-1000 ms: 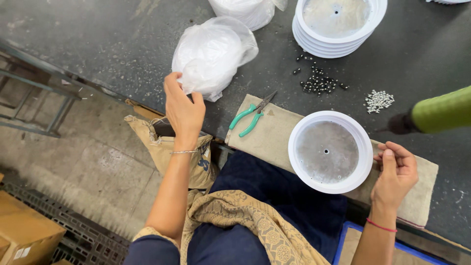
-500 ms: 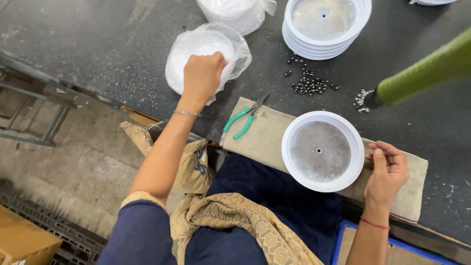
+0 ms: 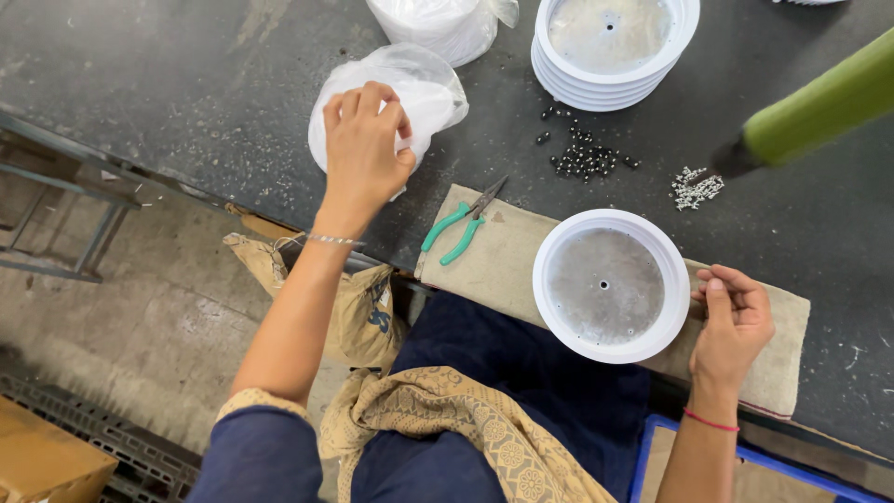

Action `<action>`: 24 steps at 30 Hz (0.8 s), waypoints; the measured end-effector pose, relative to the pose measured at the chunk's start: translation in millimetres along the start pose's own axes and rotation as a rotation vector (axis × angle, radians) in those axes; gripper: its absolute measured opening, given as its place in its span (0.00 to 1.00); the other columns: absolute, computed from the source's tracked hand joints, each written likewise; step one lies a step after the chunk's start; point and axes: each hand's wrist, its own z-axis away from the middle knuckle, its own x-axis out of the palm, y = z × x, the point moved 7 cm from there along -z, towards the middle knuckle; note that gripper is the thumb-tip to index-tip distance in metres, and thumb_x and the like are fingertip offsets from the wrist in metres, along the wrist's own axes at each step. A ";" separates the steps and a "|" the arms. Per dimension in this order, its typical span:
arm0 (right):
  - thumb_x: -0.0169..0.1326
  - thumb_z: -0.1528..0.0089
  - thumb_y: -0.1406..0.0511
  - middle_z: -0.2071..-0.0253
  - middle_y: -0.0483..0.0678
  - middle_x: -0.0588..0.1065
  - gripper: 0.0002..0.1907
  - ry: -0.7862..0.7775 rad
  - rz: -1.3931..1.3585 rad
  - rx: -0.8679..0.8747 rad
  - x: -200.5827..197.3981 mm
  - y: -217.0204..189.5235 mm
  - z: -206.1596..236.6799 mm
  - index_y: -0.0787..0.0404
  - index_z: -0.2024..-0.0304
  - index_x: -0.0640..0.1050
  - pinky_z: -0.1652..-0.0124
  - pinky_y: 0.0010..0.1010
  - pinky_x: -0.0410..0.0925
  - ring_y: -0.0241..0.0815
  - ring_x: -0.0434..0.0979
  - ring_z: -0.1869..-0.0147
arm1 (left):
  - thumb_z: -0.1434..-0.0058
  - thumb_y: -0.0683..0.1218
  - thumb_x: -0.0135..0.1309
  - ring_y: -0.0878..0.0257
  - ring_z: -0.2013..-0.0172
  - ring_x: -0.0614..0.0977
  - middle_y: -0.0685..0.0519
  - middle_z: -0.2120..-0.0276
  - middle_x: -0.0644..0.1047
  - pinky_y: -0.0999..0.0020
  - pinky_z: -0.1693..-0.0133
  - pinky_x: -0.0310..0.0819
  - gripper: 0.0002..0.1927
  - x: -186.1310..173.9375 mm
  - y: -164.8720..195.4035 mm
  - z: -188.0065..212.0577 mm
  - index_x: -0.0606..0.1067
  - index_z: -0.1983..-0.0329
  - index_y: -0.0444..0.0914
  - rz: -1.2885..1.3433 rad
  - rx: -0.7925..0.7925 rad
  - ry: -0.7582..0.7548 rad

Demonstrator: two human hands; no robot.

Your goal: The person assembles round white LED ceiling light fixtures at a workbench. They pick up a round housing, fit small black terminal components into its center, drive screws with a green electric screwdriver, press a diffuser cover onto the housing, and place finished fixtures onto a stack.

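Observation:
My left hand [image 3: 365, 144] reaches into a clear plastic bag of white parts [image 3: 424, 93] on the dark table, fingers curled over the bag's opening. My right hand [image 3: 734, 317] pinches the right rim of a white round dish with a grey metal centre [image 3: 610, 284], which rests on a beige cloth pad [image 3: 498, 261]. Green-handled pliers [image 3: 458, 228] lie on the pad between my hands.
A stack of the same white dishes [image 3: 610, 47] stands at the back, with a pile of small black beads [image 3: 585, 158] and small silver parts [image 3: 697, 189] in front. A green sleeve [image 3: 819, 107] crosses the upper right. A second bag [image 3: 438, 23] sits behind the first.
My left hand rose from the table edge and moved forward onto the plastic bag. My right hand stayed at the dish rim.

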 end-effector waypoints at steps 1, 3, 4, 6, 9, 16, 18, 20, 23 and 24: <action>0.51 0.26 0.76 0.51 0.52 0.78 0.07 0.002 0.002 0.001 0.1 0.1 -0.1 0.69 0.46 0.75 0.49 0.24 0.73 0.34 0.77 0.52 | 0.54 0.40 0.64 0.53 0.46 0.73 0.52 0.52 0.74 0.53 0.40 0.59 0.11 -12.5 5.5 -1.5 0.76 0.68 0.41 -0.009 0.031 0.024; 0.51 0.26 0.76 0.51 0.52 0.78 0.07 0.001 0.010 0.006 -0.2 -0.5 -0.3 0.69 0.45 0.75 0.50 0.24 0.73 0.34 0.77 0.53 | 0.49 0.40 0.65 0.55 0.42 0.73 0.54 0.49 0.74 0.52 0.36 0.56 0.11 -37.8 17.8 -1.4 0.77 0.64 0.42 -0.026 0.090 0.070; 0.51 0.26 0.76 0.51 0.52 0.78 0.07 0.003 -0.010 0.017 -0.1 -0.6 -0.7 0.68 0.45 0.75 0.50 0.24 0.73 0.33 0.77 0.53 | 0.47 0.40 0.66 0.55 0.42 0.73 0.55 0.49 0.75 0.52 0.36 0.55 0.11 -49.4 22.2 -1.3 0.78 0.63 0.42 0.000 0.087 0.085; 0.51 0.26 0.76 0.51 0.51 0.77 0.08 0.008 -0.050 0.038 0.9 -2.1 -1.2 0.68 0.45 0.75 0.51 0.24 0.74 0.33 0.77 0.53 | 0.45 0.41 0.68 0.55 0.42 0.73 0.55 0.49 0.75 0.52 0.36 0.55 0.12 -70.3 32.6 -0.2 0.78 0.60 0.43 0.049 0.084 0.116; 0.49 0.26 0.75 0.52 0.50 0.77 0.06 0.116 -0.071 0.008 -2.4 -13.6 4.6 0.66 0.47 0.75 0.53 0.25 0.75 0.33 0.77 0.54 | 0.45 0.39 0.69 0.53 0.49 0.76 0.55 0.54 0.79 0.57 0.44 0.64 0.12 -90.7 46.5 8.0 0.81 0.59 0.42 0.217 -0.026 0.094; 0.51 0.28 0.76 0.52 0.51 0.77 0.06 -0.017 0.268 -0.123 33.8 -74.0 57.8 0.67 0.48 0.74 0.51 0.25 0.72 0.34 0.76 0.55 | 0.44 0.33 0.63 0.61 0.54 0.85 0.51 0.56 0.82 0.69 0.52 0.78 0.13 -93.1 65.5 48.0 0.81 0.57 0.37 0.681 -0.245 0.026; 0.55 0.33 0.75 0.49 0.50 0.77 0.13 -0.129 0.327 -0.041 60.6 -78.4 69.7 0.65 0.46 0.74 0.50 0.26 0.72 0.35 0.77 0.50 | 0.46 0.33 0.64 0.63 0.53 0.84 0.51 0.56 0.82 0.71 0.51 0.77 0.13 -78.4 64.5 61.3 0.81 0.58 0.36 0.750 -0.284 -0.021; 0.59 0.39 0.74 0.45 0.48 0.75 0.21 -0.290 0.300 -0.058 94.0 -85.3 77.6 0.64 0.43 0.72 0.47 0.28 0.73 0.36 0.76 0.44 | 0.43 0.32 0.63 0.63 0.51 0.82 0.50 0.53 0.80 0.71 0.48 0.77 0.11 -51.9 63.8 74.7 0.80 0.57 0.34 1.118 -0.395 -0.057; 0.58 0.41 0.76 0.42 0.49 0.75 0.24 -0.390 0.148 -0.027 124.1 -95.3 88.2 0.65 0.42 0.73 0.42 0.31 0.69 0.40 0.75 0.40 | 0.39 0.31 0.62 0.61 0.47 0.82 0.50 0.51 0.79 0.69 0.44 0.78 0.10 -18.8 71.9 90.3 0.79 0.56 0.32 1.435 -0.467 -0.087; 0.58 0.41 0.77 0.42 0.50 0.75 0.23 -0.399 0.073 0.006 128.8 -97.7 89.5 0.65 0.42 0.73 0.41 0.32 0.68 0.40 0.74 0.39 | 0.39 0.31 0.62 0.60 0.46 0.82 0.50 0.51 0.78 0.67 0.43 0.79 0.10 -12.5 74.5 94.5 0.78 0.55 0.32 1.498 -0.477 -0.089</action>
